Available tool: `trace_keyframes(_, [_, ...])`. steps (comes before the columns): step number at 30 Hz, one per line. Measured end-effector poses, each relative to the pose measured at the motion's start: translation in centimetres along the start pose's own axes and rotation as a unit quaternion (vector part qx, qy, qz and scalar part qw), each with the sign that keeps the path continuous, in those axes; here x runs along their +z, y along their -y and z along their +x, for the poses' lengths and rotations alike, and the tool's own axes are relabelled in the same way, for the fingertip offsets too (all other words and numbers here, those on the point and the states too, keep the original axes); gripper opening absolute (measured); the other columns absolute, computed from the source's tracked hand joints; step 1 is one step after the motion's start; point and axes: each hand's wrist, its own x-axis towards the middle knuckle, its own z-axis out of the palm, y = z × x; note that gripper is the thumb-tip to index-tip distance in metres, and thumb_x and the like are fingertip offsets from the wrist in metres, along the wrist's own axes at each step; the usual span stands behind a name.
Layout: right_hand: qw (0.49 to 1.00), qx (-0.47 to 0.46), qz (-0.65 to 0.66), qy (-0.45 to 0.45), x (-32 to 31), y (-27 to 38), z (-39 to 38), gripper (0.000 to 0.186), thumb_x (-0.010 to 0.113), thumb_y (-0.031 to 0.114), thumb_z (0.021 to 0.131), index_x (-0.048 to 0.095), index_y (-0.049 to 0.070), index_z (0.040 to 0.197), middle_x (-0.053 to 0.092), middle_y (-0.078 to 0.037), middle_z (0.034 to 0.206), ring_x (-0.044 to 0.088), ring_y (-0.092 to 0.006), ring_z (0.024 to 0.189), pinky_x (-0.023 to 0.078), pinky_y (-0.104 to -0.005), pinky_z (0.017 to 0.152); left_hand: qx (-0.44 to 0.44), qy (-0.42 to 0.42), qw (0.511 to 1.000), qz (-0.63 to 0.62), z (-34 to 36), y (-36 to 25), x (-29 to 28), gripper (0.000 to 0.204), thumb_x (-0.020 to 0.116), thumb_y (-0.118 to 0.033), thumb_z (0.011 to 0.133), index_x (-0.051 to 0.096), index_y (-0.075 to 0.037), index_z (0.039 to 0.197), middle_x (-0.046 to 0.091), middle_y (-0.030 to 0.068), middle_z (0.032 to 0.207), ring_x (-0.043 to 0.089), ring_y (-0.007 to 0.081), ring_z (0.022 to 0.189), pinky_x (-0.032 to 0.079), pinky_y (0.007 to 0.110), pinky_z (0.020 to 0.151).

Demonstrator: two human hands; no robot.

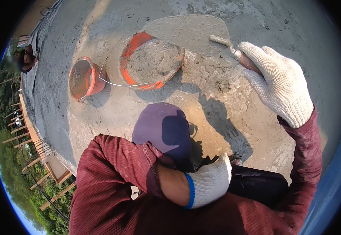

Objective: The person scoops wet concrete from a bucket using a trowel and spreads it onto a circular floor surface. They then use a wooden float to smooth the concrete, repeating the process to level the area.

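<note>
My right hand (280, 78), in a white knit glove, is wrapped round the handle of a trowel (190, 33). Its broad blade, smeared with wet grey mortar, reaches left above the wet surface and overlaps the far rim of a large orange bucket (133, 45). Grey mortar (153, 60) fills that bucket, and a wire handle hangs over its left side. My left hand (211, 182), gloved in white with a blue cuff, lies across in front of my body by my knees. Its fingers are mostly hidden, so any grip there cannot be seen.
A smaller orange bucket (88, 80), coated with mortar, stands left of the large one. My bent knee (160, 125) is close below both. Wet, rough mortar (233, 76) covers the ground. Wooden framing (29, 127) edges the slab at left, where another person (27, 58) crouches.
</note>
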Motion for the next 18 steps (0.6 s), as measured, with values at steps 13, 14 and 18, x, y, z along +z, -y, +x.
trace_keyframes(13, [0.968,-0.092,-0.122,0.198,11.8,7.5,16.2,0.022,0.074,0.02,0.088,0.084,0.01,0.104,0.081,-0.01,0.096,0.079,-0.0304,0.092,0.062,-0.0452,0.079,-0.007,-0.067,0.998,-0.004,-1.2,-0.1,-0.5,0.035,0.071,-0.018,0.079,0.081,0.003,0.106,0.077,0.0213,0.099,0.072,0.0378,0.095,0.055,0.058,0.093])
trace_keyframes(14, [0.963,-0.063,-0.109,0.239,12.3,7.7,16.2,0.023,0.072,0.017,0.088,0.083,0.008,0.105,0.081,-0.014,0.096,0.079,-0.0328,0.092,0.063,-0.0451,0.079,-0.003,-0.066,0.998,-0.001,-1.3,0.0,-0.6,0.035,0.071,-0.018,0.08,0.081,0.002,0.106,0.077,0.0213,0.101,0.072,0.038,0.097,0.055,0.058,0.094])
trace_keyframes(18, [0.951,0.003,0.086,0.296,13.6,7.4,13.8,0.031,0.072,0.013,0.083,0.081,0.009,0.112,0.079,-0.017,0.105,0.077,-0.0359,0.101,0.061,-0.0473,0.087,0.006,-0.062,0.998,-0.017,-2.0,0.6,-0.8,0.034,0.068,-0.02,0.086,0.08,0.001,0.11,0.077,0.0211,0.107,0.071,0.0387,0.101,0.053,0.058,0.098])
